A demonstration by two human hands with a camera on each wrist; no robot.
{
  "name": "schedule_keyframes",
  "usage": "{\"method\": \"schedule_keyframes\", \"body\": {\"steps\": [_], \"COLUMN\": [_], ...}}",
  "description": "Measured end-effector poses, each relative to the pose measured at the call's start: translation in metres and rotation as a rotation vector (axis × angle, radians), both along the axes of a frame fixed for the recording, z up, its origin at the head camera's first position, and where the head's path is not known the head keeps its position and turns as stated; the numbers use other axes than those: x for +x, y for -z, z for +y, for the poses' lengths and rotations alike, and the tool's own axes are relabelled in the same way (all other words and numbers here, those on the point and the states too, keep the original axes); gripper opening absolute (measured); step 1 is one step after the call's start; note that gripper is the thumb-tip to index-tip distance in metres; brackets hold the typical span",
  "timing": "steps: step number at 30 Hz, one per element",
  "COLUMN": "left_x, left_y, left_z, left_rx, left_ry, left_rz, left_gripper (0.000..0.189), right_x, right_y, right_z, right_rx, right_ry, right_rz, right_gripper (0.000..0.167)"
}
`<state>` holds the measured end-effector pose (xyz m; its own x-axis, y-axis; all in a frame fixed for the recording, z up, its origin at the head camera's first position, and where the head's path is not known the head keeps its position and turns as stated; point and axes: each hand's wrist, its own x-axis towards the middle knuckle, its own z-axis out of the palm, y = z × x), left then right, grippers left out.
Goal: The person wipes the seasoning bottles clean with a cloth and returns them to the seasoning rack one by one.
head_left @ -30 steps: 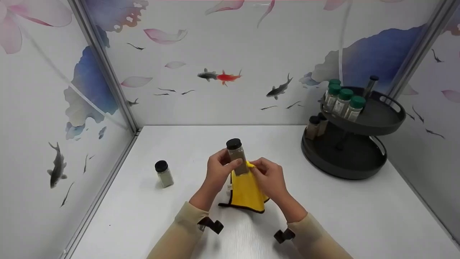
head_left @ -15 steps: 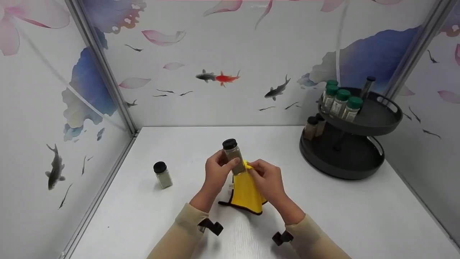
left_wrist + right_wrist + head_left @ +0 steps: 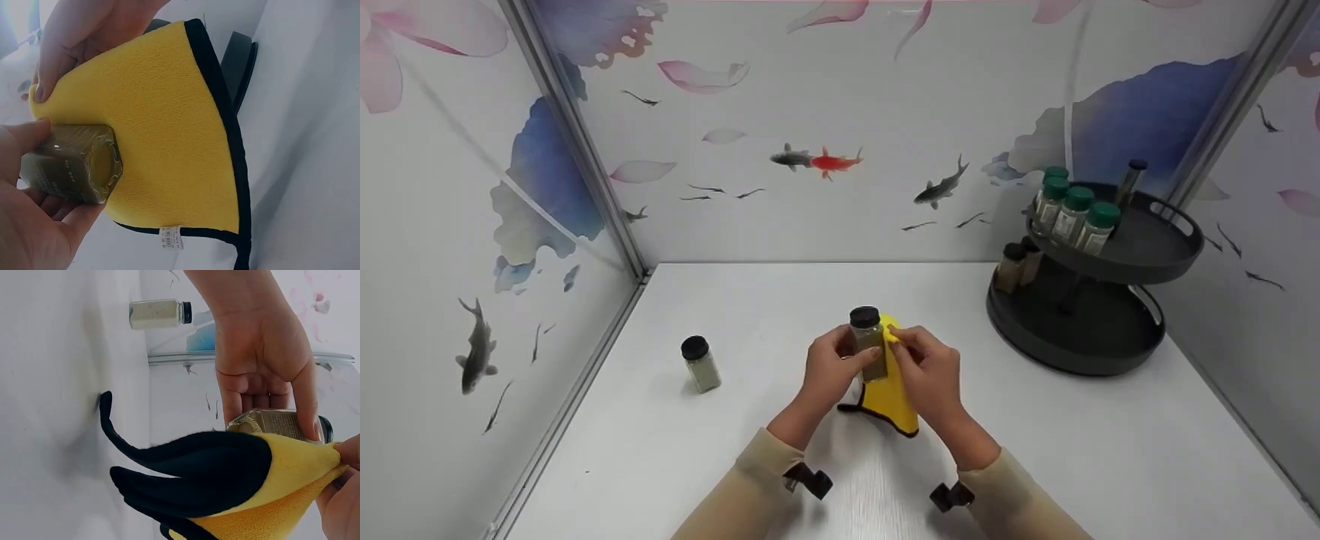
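Observation:
My left hand [image 3: 832, 366] grips a square glass spice jar [image 3: 871, 346] with a black lid, held tilted above the table. Brownish powder fills it, and its base [image 3: 104, 163] faces the left wrist camera. With thumb and fingers my right hand [image 3: 928, 371] pinches a yellow cloth [image 3: 894, 394] edged in black. The cloth lies against the jar's right side and hangs down below it; a small white tag [image 3: 171, 237] shows on its border in the left wrist view. Another black-lidded jar [image 3: 703, 366], with pale contents, stands on the table to the left.
At the right stands a black two-tier round rack [image 3: 1076, 330]. Several green-capped jars [image 3: 1076, 214] and a dark-capped one [image 3: 1129, 184] are on its upper tier, black-capped jars [image 3: 1011, 268] on the lower. Patterned wall panels [image 3: 840, 97] enclose the white table [image 3: 765, 300].
Both hands have shifted slightly, the left hand and jar moving right and down. The jar stands more upright, and some of the cloth now shows above and behind its right side.

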<state>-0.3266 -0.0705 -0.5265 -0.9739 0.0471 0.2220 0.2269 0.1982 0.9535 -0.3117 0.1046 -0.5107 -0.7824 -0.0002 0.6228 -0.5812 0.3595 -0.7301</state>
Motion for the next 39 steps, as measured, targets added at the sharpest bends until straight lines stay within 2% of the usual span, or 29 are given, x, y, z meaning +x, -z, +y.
{"method": "schedule_keyframes", "body": {"steps": [6,14,18,22,28,39], "left_x": [0.001,0.002,0.002,0.002,0.004,0.004], "left_y": [0.001,-0.004,-0.008,-0.011,-0.017,-0.021], "left_z": [0.001,-0.007,-0.011,-0.013,-0.014,-0.018], "left_rx": [-0.041,-0.037,-0.045,-0.064,-0.019,0.133], "left_ry": [0.067,0.151,0.169,0.168,0.167,0.051], "left_rz": [-0.027,0.005,0.029,0.07,0.074,0.059], "left_gripper": [0.041,0.04,0.036,0.033,0.035,0.042], "right_x": [-0.006,-0.01,-0.01,-0.011,-0.01,-0.007], "right_y": [0.0,0.0,0.001,0.003,0.006,0.008], "right_z": [0.006,0.008,0.007,0.007,0.004,-0.004], "right_rx": [0.001,-0.028,-0.044,-0.048,-0.039,0.07], "right_ry": [0.014,-0.047,-0.065,-0.067,-0.089,-0.114], "right_rz": [0.011,-0.057,-0.091,-0.113,-0.14,-0.174], "right_gripper": [0.012,0.013,0.013,0.013,0.011,0.006]}}
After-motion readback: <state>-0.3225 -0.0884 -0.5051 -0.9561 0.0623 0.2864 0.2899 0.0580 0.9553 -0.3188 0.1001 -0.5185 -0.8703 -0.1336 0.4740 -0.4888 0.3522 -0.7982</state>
